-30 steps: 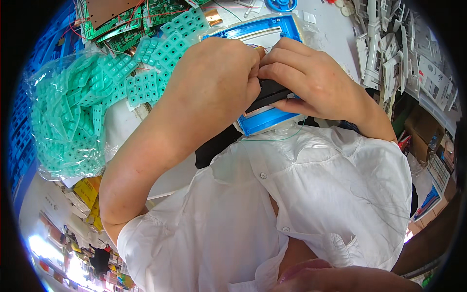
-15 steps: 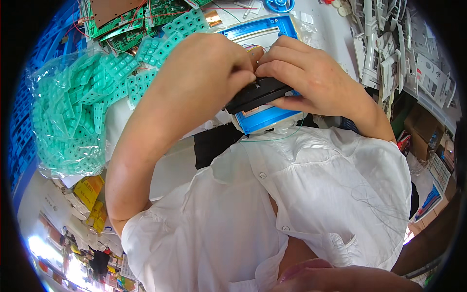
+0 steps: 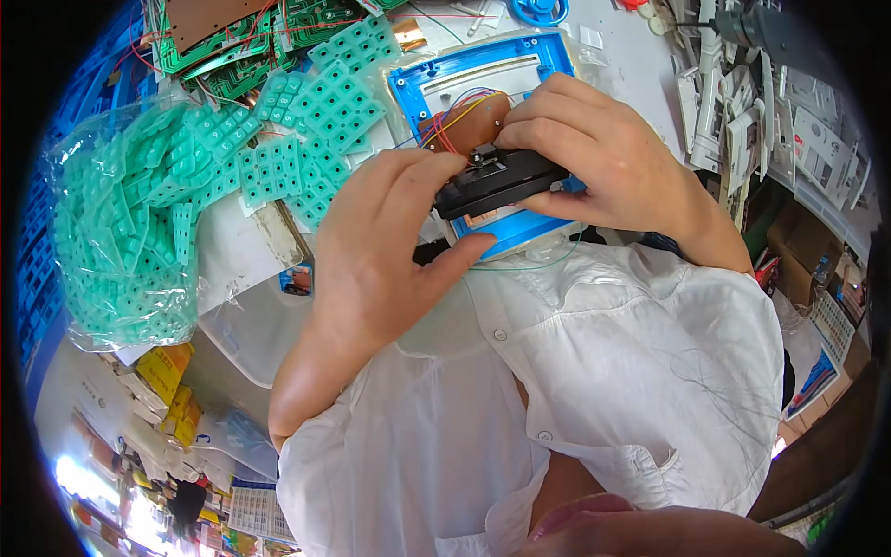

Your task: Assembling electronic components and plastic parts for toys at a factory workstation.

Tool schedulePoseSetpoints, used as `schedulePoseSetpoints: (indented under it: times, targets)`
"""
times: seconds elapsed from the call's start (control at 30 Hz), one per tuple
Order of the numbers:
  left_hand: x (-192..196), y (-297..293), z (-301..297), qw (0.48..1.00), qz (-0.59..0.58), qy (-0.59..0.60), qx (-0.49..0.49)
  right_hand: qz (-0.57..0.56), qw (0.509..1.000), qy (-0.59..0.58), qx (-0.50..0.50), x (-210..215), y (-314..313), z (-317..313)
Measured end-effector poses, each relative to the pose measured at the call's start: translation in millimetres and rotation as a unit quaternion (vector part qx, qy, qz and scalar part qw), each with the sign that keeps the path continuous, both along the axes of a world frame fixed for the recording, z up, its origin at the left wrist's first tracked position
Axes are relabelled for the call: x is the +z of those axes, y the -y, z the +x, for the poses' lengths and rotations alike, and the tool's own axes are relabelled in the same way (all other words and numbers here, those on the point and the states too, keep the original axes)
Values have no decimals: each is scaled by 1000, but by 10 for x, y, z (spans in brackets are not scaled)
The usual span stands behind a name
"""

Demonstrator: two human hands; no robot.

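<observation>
Black casing (image 3: 506,184) sits at one o'clock over a blue frame (image 3: 531,229), gripped by our right hand (image 3: 601,153); our left hand (image 3: 371,232) is wide beside it. Nine o'clock's clear bag (image 3: 97,340) holds green keypads (image 3: 139,246).

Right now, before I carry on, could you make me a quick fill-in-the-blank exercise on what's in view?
1. The part in the grip of the right hand is coloured ____.
2. The rectangular frame beneath that part is mostly ____.
3. The clear bag of green keypads lies toward the picture's ____ side.
4. The person's buttoned shirt is ____.

Missing words: black; blue; left; white.
</observation>
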State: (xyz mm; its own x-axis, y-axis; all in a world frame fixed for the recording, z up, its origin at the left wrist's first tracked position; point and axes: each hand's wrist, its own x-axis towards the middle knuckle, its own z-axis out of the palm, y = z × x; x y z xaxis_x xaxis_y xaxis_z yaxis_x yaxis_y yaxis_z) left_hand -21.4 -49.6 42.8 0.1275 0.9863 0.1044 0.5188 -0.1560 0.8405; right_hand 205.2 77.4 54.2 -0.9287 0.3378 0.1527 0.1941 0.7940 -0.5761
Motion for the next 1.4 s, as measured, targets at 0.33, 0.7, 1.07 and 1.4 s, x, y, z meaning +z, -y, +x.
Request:
schedulePoseSetpoints:
  times: [0.33,0.7,1.07,1.4]
  targets:
    - [-115,-70,44,998,39,-24,-39,3,1000,5,-6,21,12,0]
    - [2,-153,69,997,-66,14,-42,6,1000,-9,4,-11,-10,5]
    - [-5,-142,40,997,-56,-5,-56,4,1000,-1,0,-14,11,5]
    - [-33,-115,46,997,-51,-3,-52,6,1000,-5,-5,-2,32,-8]
